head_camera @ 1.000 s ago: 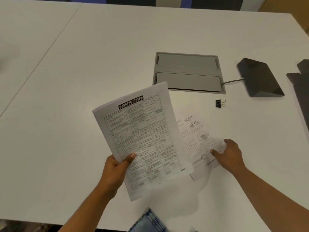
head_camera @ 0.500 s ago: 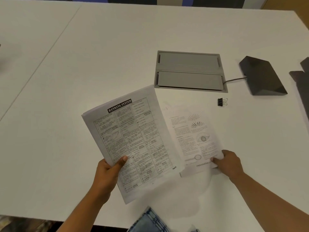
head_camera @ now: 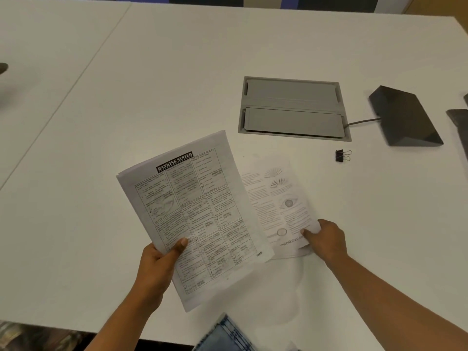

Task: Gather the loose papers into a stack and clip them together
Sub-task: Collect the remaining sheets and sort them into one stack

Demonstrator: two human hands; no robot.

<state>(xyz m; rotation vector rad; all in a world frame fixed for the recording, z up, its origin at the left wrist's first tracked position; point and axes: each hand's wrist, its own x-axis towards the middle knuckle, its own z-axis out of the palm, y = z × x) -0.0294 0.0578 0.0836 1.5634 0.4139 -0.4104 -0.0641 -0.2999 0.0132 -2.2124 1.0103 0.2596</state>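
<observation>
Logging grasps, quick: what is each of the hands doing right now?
Left hand: closed on the Banking System stack.
Right hand: gripping the corner of the eye-diagram sheet.

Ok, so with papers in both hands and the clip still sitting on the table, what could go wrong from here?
1. The left hand pinches the printed "Banking System" paper bundle by one lower edge only; the sheets already look fanned at the top and may slide apart.
2. The right hand holds the white illustrated sheet by its corner, which might crease when lifted.
3. Both hands are occupied, and the small black binder clip lies apart; reaching for it means loosening one grip.
</observation>
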